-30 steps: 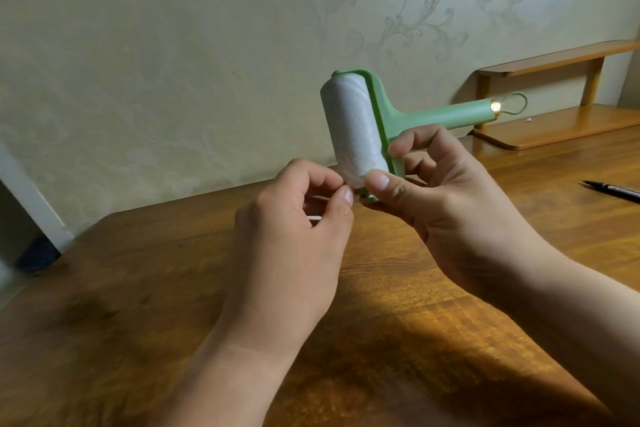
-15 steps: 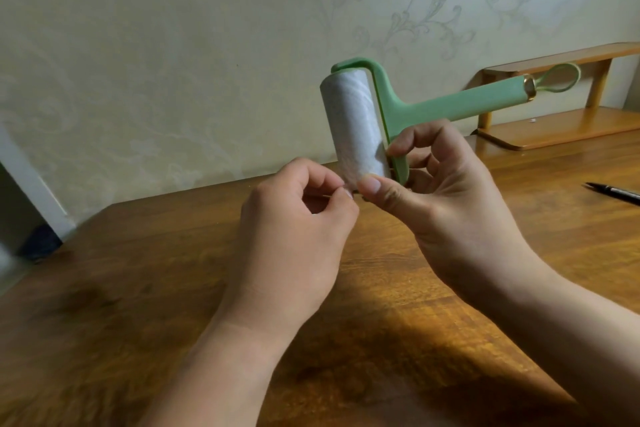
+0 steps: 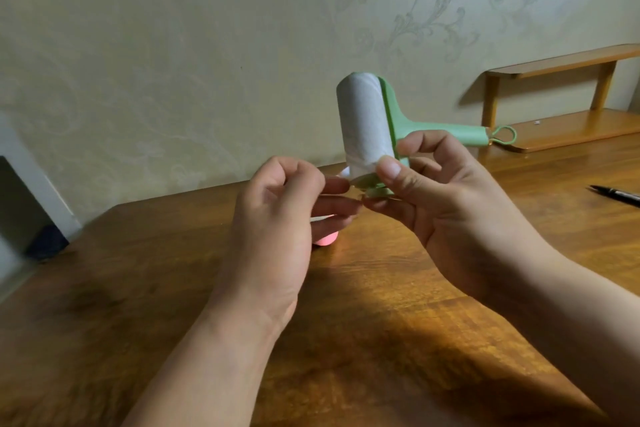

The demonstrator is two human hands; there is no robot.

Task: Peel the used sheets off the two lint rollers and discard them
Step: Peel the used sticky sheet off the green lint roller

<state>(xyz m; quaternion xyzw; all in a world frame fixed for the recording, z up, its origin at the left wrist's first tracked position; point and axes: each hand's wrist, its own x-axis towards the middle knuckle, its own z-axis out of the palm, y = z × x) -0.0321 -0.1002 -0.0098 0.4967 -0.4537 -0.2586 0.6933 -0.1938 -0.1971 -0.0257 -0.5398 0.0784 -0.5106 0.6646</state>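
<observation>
Wooden table (image 3: 381, 288): bare wood under both forearms, so room here to drop the elbows and steady the peel.
Left hand (image 3: 277, 218): raised off the table, thumb side up. Appears to pinch the lifted corner (image 3: 345, 174) of the used sheet (image 3: 362, 121) between thumb and curled forefinger; contact partly hidden, so a judgement. Other fingers reach loosely rightward beneath.
Right hand (image 3: 450, 211): wraps the lower end of the green lint roller (image 3: 401, 121). Thumb (image 3: 389, 170) presses the base of the roll and fingers curl behind the frame, likely to stop the roll spinning while the corner is pulled.
Green lint roller: held in the air between the hands, well above the table, roll upright, handle pointing right and away. Keeps the roll's left face open to the peeling hand.
Used sheet: wrapped on the roll, greyish, only the bottom corner free. Peel barely begun.
Room to move: open air to the left and above the roll, enough for a long sideways pull.
Pink object (image 3: 325, 239): on the table just behind the left fingers, mostly hidden. Possibly the second roller; cannot tell.
Black pen (image 3: 614, 195): lies far right, well apart from the work.
Wooden shelf riser (image 3: 568, 128): against the back right, just beyond the handle's loop, limiting swing that way.
Wallpapered wall (image 3: 173, 62): bounds the table's far edge.
</observation>
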